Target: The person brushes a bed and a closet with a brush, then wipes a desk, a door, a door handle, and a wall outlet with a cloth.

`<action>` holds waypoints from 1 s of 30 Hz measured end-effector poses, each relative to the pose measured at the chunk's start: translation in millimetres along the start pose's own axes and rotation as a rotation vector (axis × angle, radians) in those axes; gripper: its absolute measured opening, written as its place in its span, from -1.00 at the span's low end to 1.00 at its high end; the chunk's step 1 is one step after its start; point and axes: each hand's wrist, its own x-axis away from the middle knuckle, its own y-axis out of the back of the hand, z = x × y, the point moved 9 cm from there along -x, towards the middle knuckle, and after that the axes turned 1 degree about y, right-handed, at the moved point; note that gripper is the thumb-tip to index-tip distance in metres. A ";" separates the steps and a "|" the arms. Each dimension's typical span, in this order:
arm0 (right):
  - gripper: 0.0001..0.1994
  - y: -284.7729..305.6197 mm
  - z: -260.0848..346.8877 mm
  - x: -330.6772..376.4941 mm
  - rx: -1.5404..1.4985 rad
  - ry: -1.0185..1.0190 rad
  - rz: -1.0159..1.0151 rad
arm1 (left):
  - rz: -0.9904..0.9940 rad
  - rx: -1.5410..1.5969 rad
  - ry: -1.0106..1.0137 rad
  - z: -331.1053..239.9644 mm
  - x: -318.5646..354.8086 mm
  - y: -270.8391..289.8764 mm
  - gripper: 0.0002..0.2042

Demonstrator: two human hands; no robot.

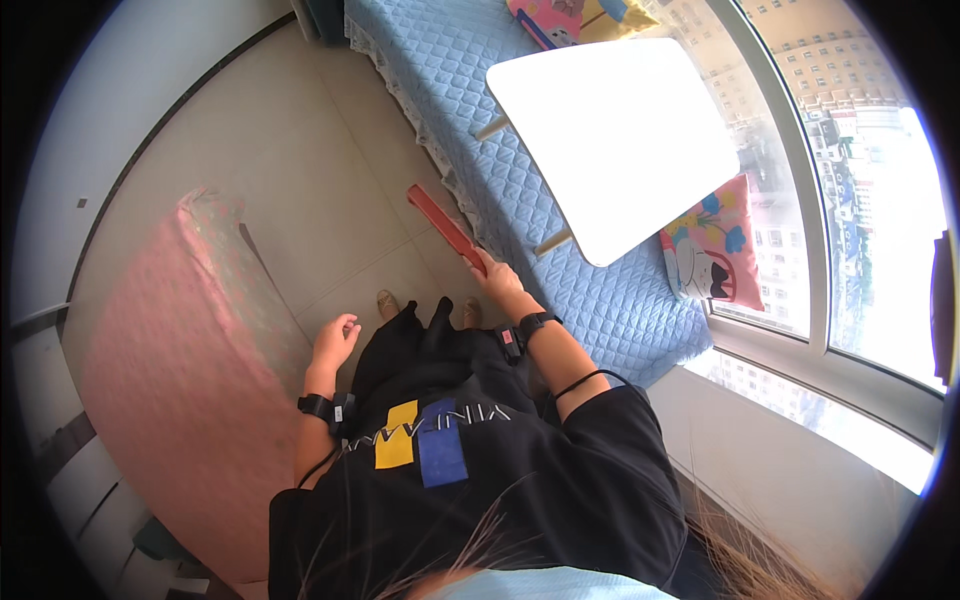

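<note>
My right hand point(494, 278) is closed round the handle end of a long, narrow red tool point(445, 225), which looks like a bed brush; I cannot make out any bristles. The tool points away from me and to the left, over the floor beside the blue quilted pad point(545, 200). Hanging low in front of me, my left hand point(337, 341) holds nothing, its fingers loosely bent and apart. The nearest thing to it is a bed with a pink patterned cover point(190, 390) on my left.
On the blue pad by the window point(815, 180) stands a low white table point(620, 140) with short legs. A pink cartoon cushion point(715, 245) leans near the glass, and more cushions point(575, 20) lie at the far end. Pale floor tiles point(310, 170) run between bed and window seat.
</note>
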 end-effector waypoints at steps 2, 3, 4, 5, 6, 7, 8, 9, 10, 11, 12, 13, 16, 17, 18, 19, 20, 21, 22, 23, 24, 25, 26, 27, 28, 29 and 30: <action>-0.44 3.5 27.8 -15.5 -0.051 0.015 -0.071 | -0.064 0.172 0.018 24.0 -16.0 32.1 -0.78; -0.45 17.1 38.2 -22.7 -0.142 0.009 -0.188 | -0.084 0.190 -0.016 33.4 -22.6 45.5 -0.78; -0.46 32.5 47.2 -28.6 -0.235 -0.001 -0.310 | -0.074 0.184 -0.017 42.8 -27.1 55.8 -0.78; -0.46 39.9 58.3 -32.9 -0.275 0.003 -0.363 | -0.074 0.194 -0.010 52.5 -31.1 66.2 -0.77; -0.46 51.2 68.6 -40.6 -0.313 0.013 -0.419 | -0.079 0.206 -0.006 58.7 -37.5 76.9 -0.77; -0.45 62.0 73.2 -48.3 -0.341 0.001 -0.464 | -0.065 0.201 -0.015 59.2 -45.1 84.4 -0.77; -0.45 67.9 78.3 -54.4 -0.343 -0.014 -0.472 | -0.063 0.200 -0.019 59.4 -52.9 91.9 -0.77; -0.45 77.8 82.5 -61.9 -0.355 -0.021 -0.528 | -0.068 0.202 -0.027 57.7 -63.6 100.3 -0.77; -0.46 87.5 86.7 -70.1 -0.366 -0.027 -0.583 | -0.060 0.200 -0.037 54.9 -74.1 106.7 -0.77; -0.46 91.2 87.6 -82.1 -0.379 -0.057 -0.603 | -0.049 0.216 -0.038 52.2 -84.3 112.1 -0.77; -0.46 96.2 91.8 -94.7 -0.380 -0.066 -0.611 | -0.037 0.231 -0.039 47.7 -95.8 116.3 -0.77; -0.46 102.0 92.4 -106.4 -0.409 -0.113 -0.652 | -0.030 0.227 -0.044 42.3 -107.2 121.5 -0.77; -0.45 115.3 96.8 -158.6 -0.437 -0.179 -0.747 | -0.004 0.249 -0.021 35.8 -143.4 137.8 -0.77; -0.45 113.5 89.5 -180.0 -0.553 -0.273 -0.752 | -0.002 0.260 -0.022 34.2 -153.5 145.0 -0.77; -0.44 105.3 84.2 -203.8 -0.673 -0.371 -0.751 | 0.002 0.265 -0.019 38.7 -162.6 154.4 -0.77; -0.43 109.2 77.7 -229.2 -0.683 -0.421 -0.824 | -0.001 0.254 -0.014 40.8 -177.2 162.3 -0.76; -0.43 109.0 73.7 -256.0 -0.701 -0.429 -0.830 | 0.002 0.235 -0.021 41.3 -192.9 170.5 -0.76; -0.42 113.8 73.8 -271.5 -0.675 -0.485 -0.943 | -0.001 0.238 0.004 50.4 -207.1 177.5 -0.77; -0.41 118.8 80.8 -279.8 -0.642 -0.545 -1.050 | -0.003 0.242 0.035 58.2 -217.2 186.4 -0.77; -0.39 113.3 95.7 -302.4 -0.663 -0.533 -0.984 | 0.001 0.224 0.042 63.4 -229.4 195.4 -0.77; -0.37 103.9 116.3 -331.2 -0.634 -0.471 -0.836 | 0.013 0.202 0.058 65.5 -243.5 205.2 -0.77; -0.35 91.2 137.8 -355.0 -0.602 -0.414 -0.692 | 0.032 0.181 0.073 66.4 -255.9 213.5 -0.77; -0.34 83.5 168.8 -374.2 -0.535 -0.280 -0.572 | 0.048 0.169 0.071 69.8 -265.9 222.0 -0.77; -0.33 75.5 190.5 -392.7 -0.476 -0.170 -0.454 | 0.040 0.191 0.062 71.3 -284.8 235.3 -0.77; -0.34 72.0 217.1 -404.2 -0.453 -0.043 -0.301 | 0.023 0.224 0.070 65.3 -298.0 243.2 -0.76; -0.36 76.7 231.8 -413.8 -0.412 0.010 -0.216 | 0.016 0.188 0.056 58.0 -315.0 252.8 -0.76; -0.36 85.9 230.3 -420.9 -0.412 -0.002 -0.229 | 0.027 0.187 0.043 48.6 -334.4 259.7 -0.76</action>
